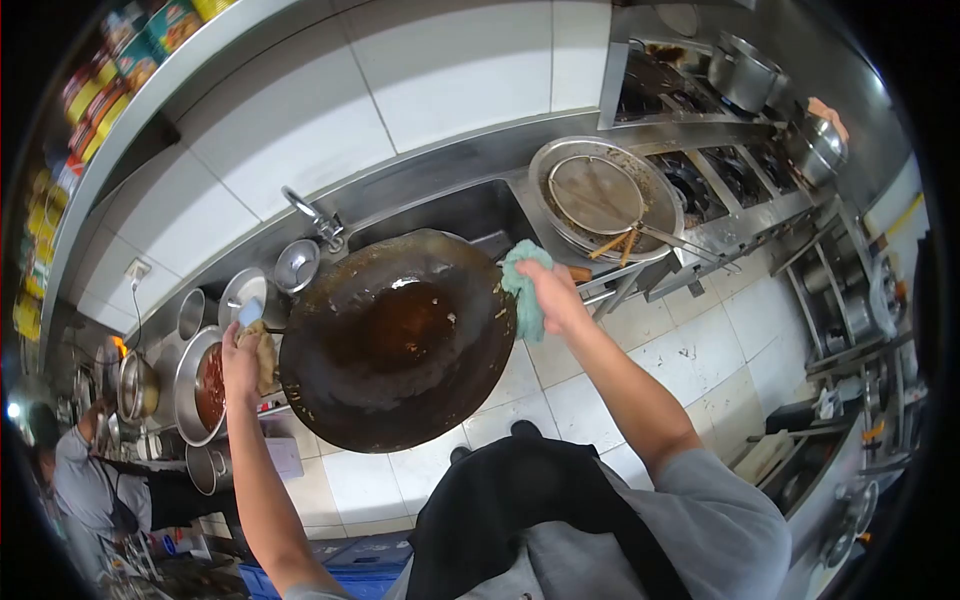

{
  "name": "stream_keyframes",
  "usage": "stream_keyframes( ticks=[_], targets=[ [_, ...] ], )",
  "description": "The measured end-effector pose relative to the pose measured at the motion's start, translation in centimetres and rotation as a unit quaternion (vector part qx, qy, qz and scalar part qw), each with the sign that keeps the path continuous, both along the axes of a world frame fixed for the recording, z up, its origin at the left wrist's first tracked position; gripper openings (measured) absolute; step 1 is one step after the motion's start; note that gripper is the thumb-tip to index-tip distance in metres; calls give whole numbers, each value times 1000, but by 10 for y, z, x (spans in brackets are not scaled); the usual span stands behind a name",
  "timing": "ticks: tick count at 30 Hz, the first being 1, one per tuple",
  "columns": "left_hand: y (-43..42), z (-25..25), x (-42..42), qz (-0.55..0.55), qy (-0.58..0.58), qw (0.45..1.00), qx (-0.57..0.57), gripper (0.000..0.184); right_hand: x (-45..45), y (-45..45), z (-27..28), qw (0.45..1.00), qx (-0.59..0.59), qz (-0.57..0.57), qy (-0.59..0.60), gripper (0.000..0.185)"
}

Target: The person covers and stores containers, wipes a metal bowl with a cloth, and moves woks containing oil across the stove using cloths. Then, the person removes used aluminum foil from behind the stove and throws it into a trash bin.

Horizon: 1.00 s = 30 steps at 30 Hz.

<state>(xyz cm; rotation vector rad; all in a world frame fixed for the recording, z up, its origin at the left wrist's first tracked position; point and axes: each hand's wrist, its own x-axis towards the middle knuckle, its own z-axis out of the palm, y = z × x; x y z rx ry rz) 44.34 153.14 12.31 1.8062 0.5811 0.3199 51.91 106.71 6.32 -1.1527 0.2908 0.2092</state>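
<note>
A large dark wok [400,390] with a little brown liquid at its bottom hangs between my two hands, above the floor and partly in front of the sink [470,213]. My left hand [240,365] is closed round its left handle through a tan cloth [265,358]. On the opposite side, my right hand [553,297] grips the rim or handle through a green cloth [524,290]. The cloths hide the handles themselves.
A faucet [322,222] rises behind the wok. Left stands a bowl of red sauce [208,395] among metal bowls. Right are a basin [560,222] holding a strainer [598,195], and stove burners [690,185]. Another person [95,475] stands far left. Cans line the shelf [150,95].
</note>
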Motion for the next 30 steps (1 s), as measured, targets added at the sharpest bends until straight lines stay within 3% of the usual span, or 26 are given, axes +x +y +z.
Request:
stream_keyframes(
  ticks=[6, 12, 14, 17, 23, 30],
  targets=[
    [-11, -11, 64, -46, 21, 998, -33, 57, -12, -19, -5, 997, 45, -58, -16, 21],
    [-33, -7, 111, -44, 20, 999, 25, 53, 5, -39, -24, 991, 98, -96, 0, 20],
    [-45, -2, 123, -65, 53, 986, 142, 50, 8, -50, -26, 988, 93, -119, 10, 21],
    [-61, 7, 130, -81, 53, 978, 187, 50, 10, -58, -32, 984, 131, -118, -1, 23],
    [-75, 5, 156, -85, 56, 975, 196, 52, 5, -70, -32, 987, 123, -106, 5, 27],
    [-73, 1, 195, -207, 53, 937, 275, 60, -3, -79, -32, 981, 121, -151, 20, 29]
  ],
)
